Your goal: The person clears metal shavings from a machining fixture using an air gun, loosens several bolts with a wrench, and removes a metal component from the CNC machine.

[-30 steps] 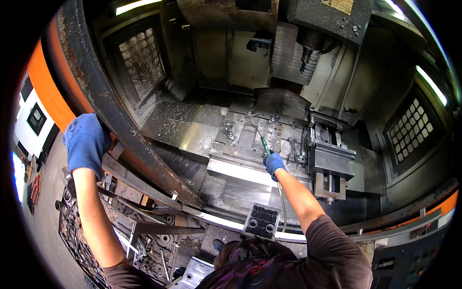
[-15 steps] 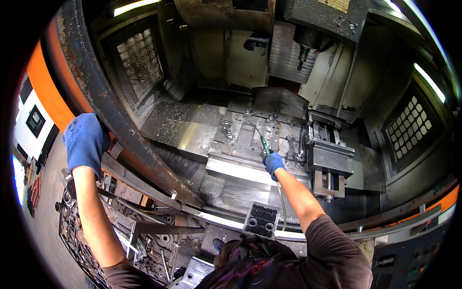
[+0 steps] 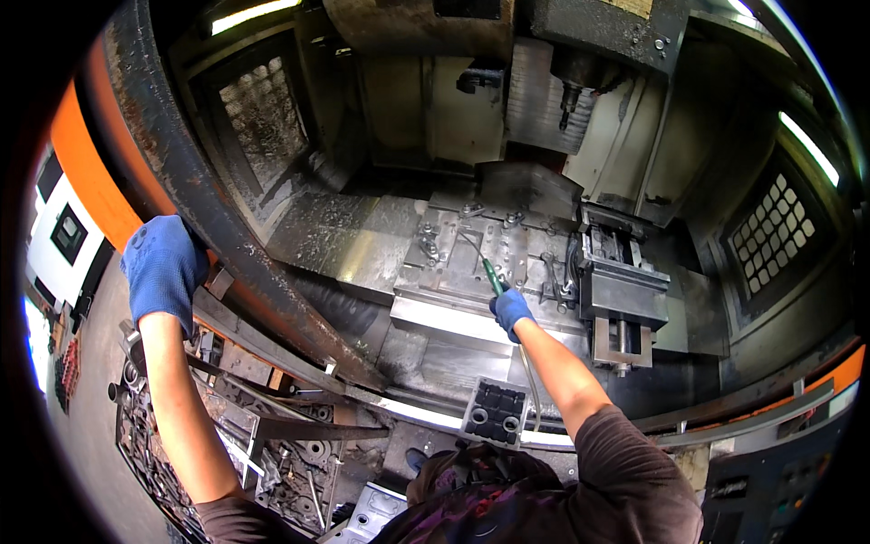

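Blue-gloved right hand [image 3: 512, 311], four o'clock of centre: fingers closed round green-handled tool with thin metal nozzle [image 3: 493, 277], which points toward eleven o'clock over grey steel plate [image 3: 433, 283]. Dark steel vise [image 3: 625, 297] at hand's three o'clock. Blue-gloved left hand [image 3: 165, 272], nine o'clock, at orange-painted metal panel [image 3: 89, 181]; cannot tell finger spread.

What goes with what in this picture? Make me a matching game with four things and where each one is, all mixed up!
Things:
1. Green-handled tool
2. Left hand
3. Spindle
4. Vise

Places:
A. Hanging up above
B. To the right of the metal plate
C. In the right hand
D. By the orange panel

Pairs: 1-C, 2-D, 3-A, 4-B
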`<state>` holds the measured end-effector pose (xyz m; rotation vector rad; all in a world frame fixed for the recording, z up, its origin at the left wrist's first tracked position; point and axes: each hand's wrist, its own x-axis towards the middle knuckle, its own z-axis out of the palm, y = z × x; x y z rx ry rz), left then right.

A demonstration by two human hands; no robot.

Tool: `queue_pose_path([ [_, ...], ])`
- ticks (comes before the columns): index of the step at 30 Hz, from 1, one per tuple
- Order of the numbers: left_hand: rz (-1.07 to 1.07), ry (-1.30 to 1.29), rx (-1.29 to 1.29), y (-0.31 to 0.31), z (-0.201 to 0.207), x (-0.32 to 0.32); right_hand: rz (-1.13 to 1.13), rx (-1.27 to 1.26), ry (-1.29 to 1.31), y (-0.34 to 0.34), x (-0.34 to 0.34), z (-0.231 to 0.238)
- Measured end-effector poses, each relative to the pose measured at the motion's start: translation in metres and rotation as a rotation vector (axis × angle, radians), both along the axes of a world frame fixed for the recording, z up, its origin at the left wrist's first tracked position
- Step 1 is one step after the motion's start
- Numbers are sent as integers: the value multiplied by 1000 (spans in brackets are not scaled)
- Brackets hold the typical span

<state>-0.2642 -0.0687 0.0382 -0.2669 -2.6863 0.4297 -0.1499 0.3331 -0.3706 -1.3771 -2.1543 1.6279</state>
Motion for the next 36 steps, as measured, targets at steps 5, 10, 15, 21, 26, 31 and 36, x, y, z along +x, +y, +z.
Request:
queue_pose_path([
  [5,-18,36,13,-5,-5,-6,-72,77,25,-10,2,11],
  [10,-18,50,3,-9,-8,-13,8,44,-15,-10,11,14],
  [15,-31,12,23,-7,-5,-9,-11,-26,30,-18,34,3],
  [21,-50,10,-4,-5,-2,-4,65,-124,88,-36,68,7],
  [26,-114,30,-31,-17,-7,-16,70,-151,81,-49,89,9],
  [31,-114,-2,-2,-10,-6,-13,102,-68,30,-47,101,-3],
  [36,-143,72,19,-10,-6,-3,116,-58,35,-50,104,3],
])
